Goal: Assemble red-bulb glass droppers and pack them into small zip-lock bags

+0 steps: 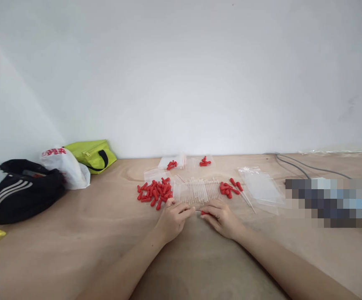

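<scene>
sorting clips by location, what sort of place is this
Probably a makeshift indoor workspace: a wooden tabletop against a plain wall, with heaped red bulbs and a row of thin clear tubes.

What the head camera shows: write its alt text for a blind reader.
A person's left hand holds a thin pale tube and their right hand a red bulb at its end, over a wooden tabletop. Beyond them lie a pile of red bulbs, a row of pale tubes and, to the right, clear bags; a black bag sits far left.
</scene>
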Demonstrator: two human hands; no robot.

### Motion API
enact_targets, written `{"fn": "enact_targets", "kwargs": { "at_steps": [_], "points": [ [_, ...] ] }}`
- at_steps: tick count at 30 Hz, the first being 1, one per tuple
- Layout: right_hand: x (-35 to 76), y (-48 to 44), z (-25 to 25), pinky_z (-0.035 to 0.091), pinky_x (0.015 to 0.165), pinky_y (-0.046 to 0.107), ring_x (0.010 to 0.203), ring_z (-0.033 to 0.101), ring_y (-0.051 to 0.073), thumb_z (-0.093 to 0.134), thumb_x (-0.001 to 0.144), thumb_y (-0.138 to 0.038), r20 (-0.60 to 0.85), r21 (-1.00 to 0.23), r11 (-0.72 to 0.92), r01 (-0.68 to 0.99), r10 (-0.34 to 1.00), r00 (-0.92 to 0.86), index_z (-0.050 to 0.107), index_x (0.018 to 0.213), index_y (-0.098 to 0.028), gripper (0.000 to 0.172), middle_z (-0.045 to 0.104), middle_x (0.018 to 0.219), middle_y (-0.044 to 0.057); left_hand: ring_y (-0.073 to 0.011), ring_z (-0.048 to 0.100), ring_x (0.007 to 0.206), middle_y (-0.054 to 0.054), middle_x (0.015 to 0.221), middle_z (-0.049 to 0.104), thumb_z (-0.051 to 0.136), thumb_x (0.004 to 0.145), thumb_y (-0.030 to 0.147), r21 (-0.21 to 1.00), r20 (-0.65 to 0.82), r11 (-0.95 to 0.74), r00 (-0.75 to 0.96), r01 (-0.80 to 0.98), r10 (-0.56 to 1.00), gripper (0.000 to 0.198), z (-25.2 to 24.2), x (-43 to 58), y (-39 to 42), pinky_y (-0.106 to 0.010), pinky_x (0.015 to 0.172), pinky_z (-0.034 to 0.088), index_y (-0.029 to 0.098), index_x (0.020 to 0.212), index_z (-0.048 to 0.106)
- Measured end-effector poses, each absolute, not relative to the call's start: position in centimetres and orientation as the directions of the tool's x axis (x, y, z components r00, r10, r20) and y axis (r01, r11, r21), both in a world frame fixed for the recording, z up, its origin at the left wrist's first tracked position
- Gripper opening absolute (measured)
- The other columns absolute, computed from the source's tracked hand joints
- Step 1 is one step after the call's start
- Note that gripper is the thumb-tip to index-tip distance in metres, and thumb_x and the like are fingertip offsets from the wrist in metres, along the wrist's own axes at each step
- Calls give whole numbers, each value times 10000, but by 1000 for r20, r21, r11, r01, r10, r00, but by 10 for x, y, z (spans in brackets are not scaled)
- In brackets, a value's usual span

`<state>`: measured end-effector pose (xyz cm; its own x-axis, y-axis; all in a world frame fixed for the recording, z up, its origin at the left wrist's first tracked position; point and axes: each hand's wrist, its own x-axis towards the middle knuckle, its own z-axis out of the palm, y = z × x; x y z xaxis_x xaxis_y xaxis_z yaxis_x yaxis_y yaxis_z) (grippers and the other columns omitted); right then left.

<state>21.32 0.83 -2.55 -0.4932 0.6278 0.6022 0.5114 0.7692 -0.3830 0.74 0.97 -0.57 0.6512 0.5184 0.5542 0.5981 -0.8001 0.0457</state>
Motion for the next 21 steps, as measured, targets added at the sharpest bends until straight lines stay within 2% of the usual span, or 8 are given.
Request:
{"fn": "enact_targets", "kwargs": {
  "at_steps": [14, 21],
  "points": [
    [212, 7, -21, 373, 667, 295, 714, 531, 152, 456, 842, -207, 538, -358, 787, 502, 614, -578, 584, 822, -184, 132, 612, 754, 30, -126, 546, 642, -7, 736, 645, 347, 860, 97, 45, 598, -833, 653, 551, 464, 262, -6, 15, 5, -312, 673, 247, 180, 889, 594],
    [208, 7, -20, 339, 638, 283, 669, 519, 142, 437, 844, -201, 552, -291, 792, 536, 597, -583, 576, 773, -177, 158, 598, 706, 24, -128, 547, 638, -11, 726, 649, 350, 864, 111, 53, 609, -829, 640, 557, 469, 257, -9, 16, 5, -313, 662, 258, 181, 871, 597]
  ]
}}
